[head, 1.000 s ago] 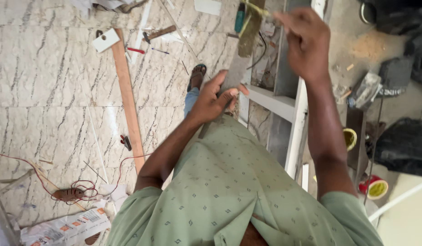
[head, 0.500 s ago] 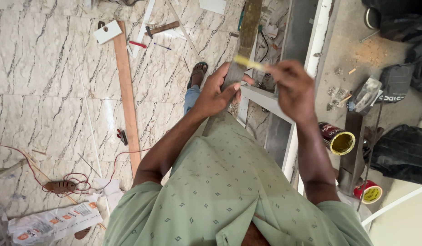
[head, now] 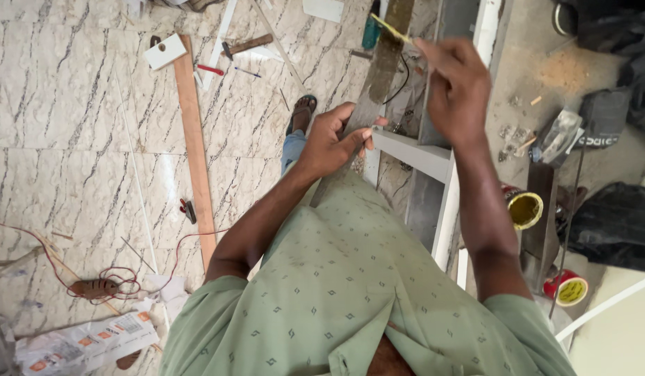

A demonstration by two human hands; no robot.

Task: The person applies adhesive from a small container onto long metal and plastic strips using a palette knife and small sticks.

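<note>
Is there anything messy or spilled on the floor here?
Yes. Sawdust lies in a loose heap on the grey floor at upper right. A red wire sprawls in a tangle across the marble tiles at lower left, beside a crumpled printed bag. Tools and a wooden plank lie scattered about too.

Open marble floor (head: 72,139) left of the left hand (head: 329,143); white frame (head: 448,167) and cans (head: 524,209) crowding the right.

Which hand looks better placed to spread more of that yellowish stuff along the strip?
Probably the right hand: it grips the thin yellow applicator, tip over the long strip. The left hand is wrapped around the strip lower down, steadying it.
</note>
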